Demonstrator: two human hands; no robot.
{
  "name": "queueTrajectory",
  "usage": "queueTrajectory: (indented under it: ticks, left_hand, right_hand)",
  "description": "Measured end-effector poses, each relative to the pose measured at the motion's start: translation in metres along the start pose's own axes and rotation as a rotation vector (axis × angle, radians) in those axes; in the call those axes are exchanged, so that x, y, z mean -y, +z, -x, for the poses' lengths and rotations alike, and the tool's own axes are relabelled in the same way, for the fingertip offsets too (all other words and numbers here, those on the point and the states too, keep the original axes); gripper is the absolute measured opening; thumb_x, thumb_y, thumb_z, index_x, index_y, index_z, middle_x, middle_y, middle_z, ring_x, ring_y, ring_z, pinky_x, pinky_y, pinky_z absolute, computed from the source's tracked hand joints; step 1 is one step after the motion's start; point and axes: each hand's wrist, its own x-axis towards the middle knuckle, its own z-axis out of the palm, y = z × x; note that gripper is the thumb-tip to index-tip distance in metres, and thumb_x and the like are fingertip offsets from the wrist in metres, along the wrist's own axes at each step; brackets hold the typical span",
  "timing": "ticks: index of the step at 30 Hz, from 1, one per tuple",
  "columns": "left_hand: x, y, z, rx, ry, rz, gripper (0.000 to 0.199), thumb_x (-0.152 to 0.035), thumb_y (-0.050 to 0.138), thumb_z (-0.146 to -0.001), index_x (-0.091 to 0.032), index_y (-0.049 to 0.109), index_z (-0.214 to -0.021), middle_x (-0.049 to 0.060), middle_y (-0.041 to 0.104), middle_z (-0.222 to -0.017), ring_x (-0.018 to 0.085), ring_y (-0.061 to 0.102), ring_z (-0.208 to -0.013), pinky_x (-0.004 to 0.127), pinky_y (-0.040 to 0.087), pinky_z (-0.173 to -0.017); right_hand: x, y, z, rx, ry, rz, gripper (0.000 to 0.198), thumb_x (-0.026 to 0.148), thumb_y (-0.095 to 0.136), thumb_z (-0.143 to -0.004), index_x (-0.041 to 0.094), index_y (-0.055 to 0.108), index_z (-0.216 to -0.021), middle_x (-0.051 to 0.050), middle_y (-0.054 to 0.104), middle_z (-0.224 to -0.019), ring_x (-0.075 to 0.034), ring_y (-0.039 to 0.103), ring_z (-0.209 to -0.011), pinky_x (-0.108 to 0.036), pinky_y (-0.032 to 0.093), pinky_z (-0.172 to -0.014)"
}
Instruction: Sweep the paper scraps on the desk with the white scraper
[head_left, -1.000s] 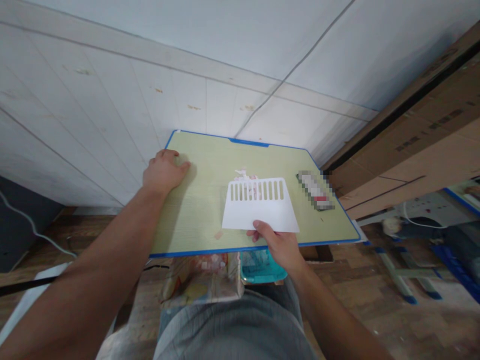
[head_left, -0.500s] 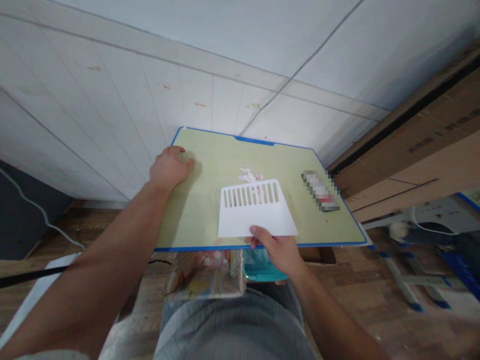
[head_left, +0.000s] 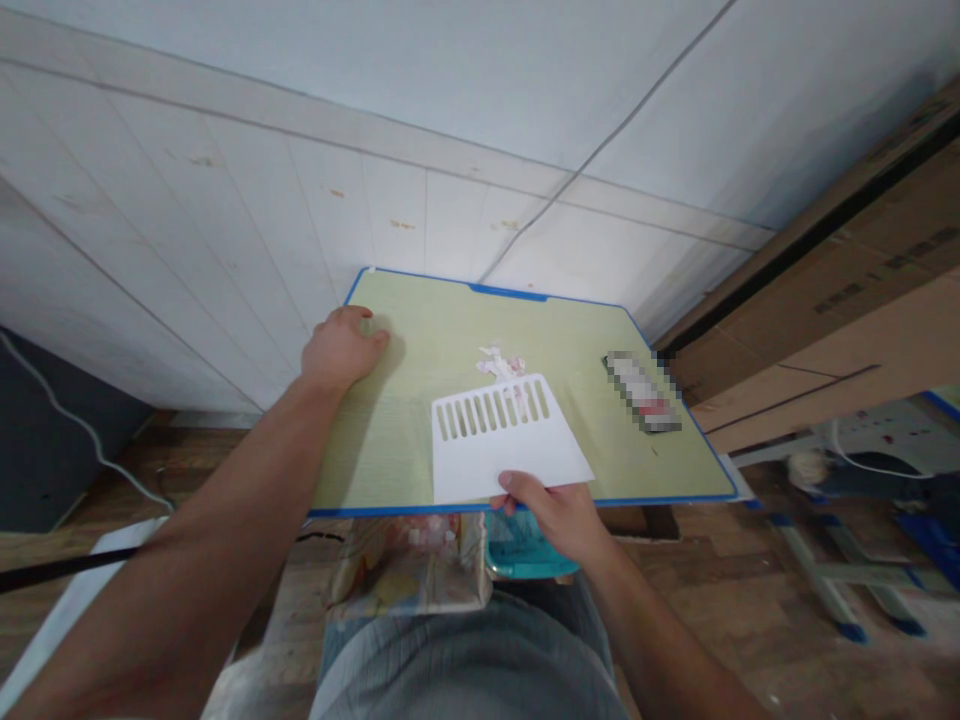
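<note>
My right hand [head_left: 551, 505] pinches the near edge of a white slotted panel [head_left: 502, 460], thumb on top. The panel has a row of long rounded slots along its far side and lies over a pale green tabletop [head_left: 420, 320] with a blue rim. Just beyond its far edge is a small pile of white and pinkish scraps [head_left: 499, 362], partly seen through the slots. At the table's left edge rests my left hand [head_left: 341, 345], thumb and forefinger apart with nothing between them; its other fingers are hidden.
A flat pixelated item [head_left: 641, 390] lies on the table's right side. Below the near edge are a teal basket [head_left: 532, 560] and an open bag or box [head_left: 420, 580]. Cardboard boxes [head_left: 825, 300] stand to the right. A cable [head_left: 600, 150] runs down the white wall behind.
The slotted panel has shifted slightly nearer to me and left, tilting a little. More of the scraps shows beyond it. My left hand stays at the table's left edge.
</note>
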Motion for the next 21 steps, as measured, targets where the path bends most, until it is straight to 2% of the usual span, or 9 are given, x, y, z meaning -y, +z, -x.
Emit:
queueTrajectory:
  ticks: [2,5,8,12,17,21]
  left_hand:
    - [0.001,0.000,0.000,-0.005,0.010,0.015,0.061,-0.044,0.068,-0.108,-0.018,0.073,-0.163,0.021,0.067,-0.180,0.043,0.066,-0.164,0.057,0.054,-0.137]
    - [0.002,0.001,-0.002,-0.017,0.000,0.029,0.059,-0.043,0.068,-0.107,-0.020,0.076,-0.161,0.021,0.070,-0.177,0.044,0.068,-0.162,0.058,0.056,-0.136]
    - [0.003,0.001,-0.002,-0.020,-0.006,0.027,0.058,-0.045,0.067,-0.107,-0.020,0.077,-0.159,0.020,0.071,-0.176,0.044,0.067,-0.163,0.058,0.056,-0.136]
    - [0.000,-0.002,-0.001,0.000,-0.012,0.003,0.061,-0.044,0.064,-0.109,-0.017,0.075,-0.162,0.021,0.070,-0.177,0.044,0.067,-0.162,0.057,0.055,-0.137]
    - [-0.003,-0.005,0.001,0.019,-0.012,-0.010,0.064,-0.043,0.064,-0.109,-0.012,0.073,-0.165,0.023,0.068,-0.178,0.047,0.067,-0.162,0.060,0.054,-0.137]
    - [0.000,-0.003,-0.001,0.008,-0.007,-0.015,0.062,-0.043,0.064,-0.110,-0.015,0.074,-0.164,0.023,0.069,-0.177,0.045,0.067,-0.162,0.059,0.054,-0.138]
  right_hand:
    - [-0.002,-0.003,-0.002,-0.066,-0.006,-0.055,0.035,0.052,0.085,-0.092,0.025,0.082,-0.069,-0.008,0.083,-0.067,-0.026,0.079,-0.063,-0.038,0.069,-0.070]
    - [-0.005,-0.013,-0.012,-0.279,-0.044,-0.126,0.037,0.053,0.085,-0.095,0.023,0.082,-0.074,-0.009,0.085,-0.070,-0.025,0.077,-0.060,-0.039,0.068,-0.067]
    - [-0.004,-0.021,-0.026,-0.414,-0.076,-0.139,0.033,0.053,0.090,-0.090,0.023,0.081,-0.078,-0.009,0.086,-0.072,-0.025,0.074,-0.058,-0.039,0.065,-0.060]
    - [-0.002,-0.021,-0.040,-0.368,-0.078,-0.094,0.034,0.054,0.089,-0.086,0.023,0.082,-0.074,-0.010,0.084,-0.069,-0.024,0.073,-0.058,-0.037,0.063,-0.060]
    - [-0.002,-0.017,-0.054,-0.330,-0.082,-0.040,0.040,0.059,0.084,-0.089,0.024,0.081,-0.070,-0.011,0.085,-0.071,-0.023,0.070,-0.058,-0.037,0.061,-0.061]
    - [-0.003,-0.015,-0.064,-0.288,-0.080,0.036,0.044,0.063,0.079,-0.093,0.025,0.081,-0.071,-0.011,0.085,-0.073,-0.023,0.069,-0.059,-0.038,0.059,-0.064]
